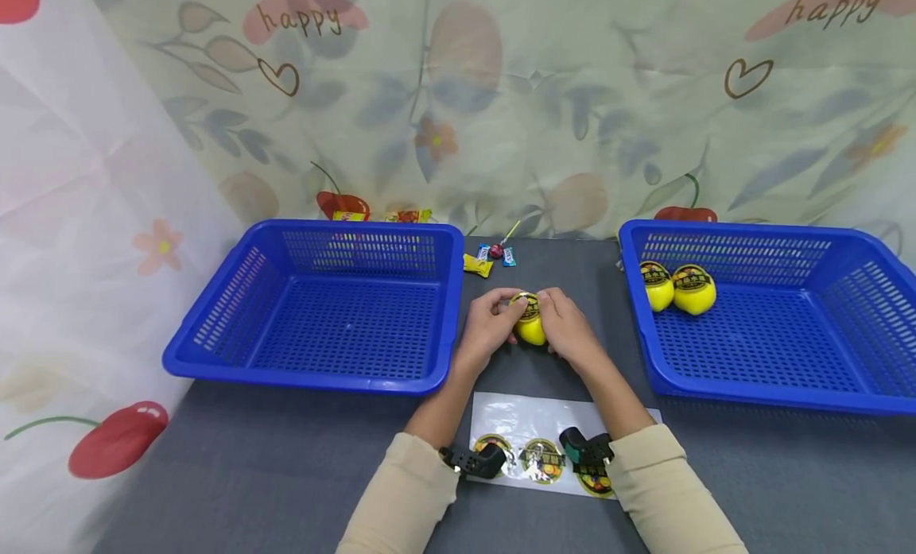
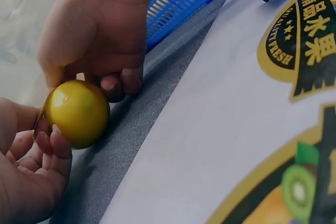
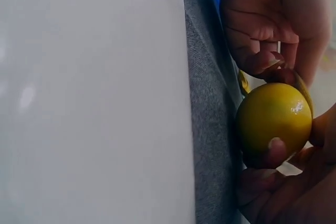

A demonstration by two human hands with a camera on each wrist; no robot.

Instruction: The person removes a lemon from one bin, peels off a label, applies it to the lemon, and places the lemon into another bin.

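Observation:
A yellow lemon [image 1: 531, 331] is held between both hands just above the dark cloth, between two blue baskets. On its upper side sits a round black-and-gold sticker [image 1: 528, 306]. My left hand [image 1: 489, 325] grips the lemon from the left, its thumb on the sticker. From the right, my right hand [image 1: 568, 323] holds the same lemon, with the thumb near the sticker's edge. Both wrist views show curled fingers around the lemon [image 2: 79, 114], and the sticker's edge stands partly off the skin there. A white sheet [image 1: 525, 411] with several round stickers lies below the wrists.
The left blue basket [image 1: 315, 377] holds nothing visible. Two stickered lemons [image 1: 694, 290] lie in the right blue basket [image 1: 758, 393]. Behind the hands are a lollipop [image 1: 496, 251] and small wrapped candies [image 1: 478, 265]. A patterned curtain [image 1: 529, 141] closes off the back.

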